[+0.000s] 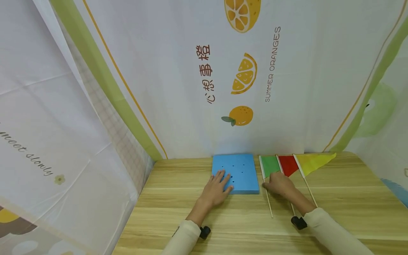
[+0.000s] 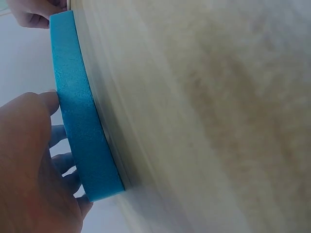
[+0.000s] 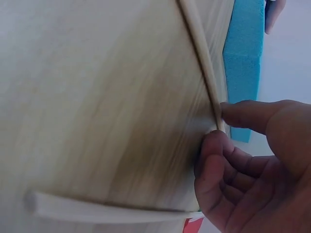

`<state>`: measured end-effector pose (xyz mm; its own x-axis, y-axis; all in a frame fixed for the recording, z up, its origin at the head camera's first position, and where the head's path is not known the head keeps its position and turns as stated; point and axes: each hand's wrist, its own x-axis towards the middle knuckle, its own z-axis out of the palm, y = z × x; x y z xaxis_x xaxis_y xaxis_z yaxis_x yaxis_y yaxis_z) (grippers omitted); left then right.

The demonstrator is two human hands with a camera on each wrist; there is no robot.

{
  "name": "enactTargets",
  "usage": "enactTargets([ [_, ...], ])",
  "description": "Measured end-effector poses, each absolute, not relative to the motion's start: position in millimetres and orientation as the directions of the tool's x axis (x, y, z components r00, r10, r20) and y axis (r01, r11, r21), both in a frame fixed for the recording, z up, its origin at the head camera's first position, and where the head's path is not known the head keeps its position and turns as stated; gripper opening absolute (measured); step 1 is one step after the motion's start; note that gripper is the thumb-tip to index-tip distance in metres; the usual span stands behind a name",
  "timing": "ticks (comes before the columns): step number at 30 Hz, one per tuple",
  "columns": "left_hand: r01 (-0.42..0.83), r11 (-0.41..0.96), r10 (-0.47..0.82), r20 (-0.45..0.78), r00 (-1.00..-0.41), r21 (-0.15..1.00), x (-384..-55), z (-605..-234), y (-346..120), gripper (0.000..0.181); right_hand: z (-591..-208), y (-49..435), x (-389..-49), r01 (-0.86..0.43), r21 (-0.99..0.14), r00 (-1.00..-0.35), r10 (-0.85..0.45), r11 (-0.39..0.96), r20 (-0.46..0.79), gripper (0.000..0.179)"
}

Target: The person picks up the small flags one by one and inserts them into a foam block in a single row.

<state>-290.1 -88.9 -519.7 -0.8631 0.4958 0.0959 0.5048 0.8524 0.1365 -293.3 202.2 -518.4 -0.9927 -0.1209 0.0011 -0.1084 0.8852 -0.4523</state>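
Observation:
A blue foam block (image 1: 248, 182) with several small holes in its top lies flat near the table's back edge. My left hand (image 1: 214, 191) rests on its left part, fingers spread; the left wrist view shows the thumb at the near edge of the block. To the right of the block, three small flags on wooden sticks lie side by side: a green flag (image 1: 269, 165), a red flag (image 1: 288, 164) and a yellow flag (image 1: 313, 163). With thumb and fingers my right hand (image 1: 280, 184) pinches the green flag's stick (image 3: 203, 56) just below the cloth. My forearm crosses over the other sticks.
The wooden table (image 1: 242, 226) ends at the back against a white curtain (image 1: 172, 88) printed with oranges. Another cloth (image 1: 63, 117) hangs along the left side. A black wrist camera (image 1: 205, 232) sits on my left wrist, a second one (image 1: 298, 222) on the right.

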Motion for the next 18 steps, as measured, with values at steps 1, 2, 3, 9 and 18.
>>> enactTargets([
  [1,0.506,0.851,0.497,0.096,-0.862,0.139,-290.1,-519.6,-88.8,0.061,-519.3,202.4,-294.4,-0.113,-0.454,-0.992,-0.125,0.884,0.003,0.05],
  [2,0.506,0.851,0.497,0.096,-0.862,0.14,-290.2,-519.4,-88.8,0.061,-520.4,202.8,-295.8,-0.115,-0.458,-0.992,-0.129,0.882,0.002,0.05],
  [3,0.506,0.85,0.497,0.094,-0.862,0.145,-290.0,-519.1,-88.9,0.061,-520.7,203.1,-296.8,-0.12,-0.463,-0.991,-0.135,0.878,0.002,0.049],
  [9,0.51,0.851,0.501,0.1,-0.86,0.126,-290.2,-520.2,-87.5,0.062,-519.5,205.3,-298.6,-0.098,-0.53,-0.991,-0.13,0.842,-0.022,0.038],
  [18,0.509,0.856,0.502,0.089,-0.86,0.091,-291.4,-521.7,-86.9,0.062,-513.5,206.6,-297.5,-0.03,-0.657,-0.99,-0.113,0.753,-0.084,0.03],
])
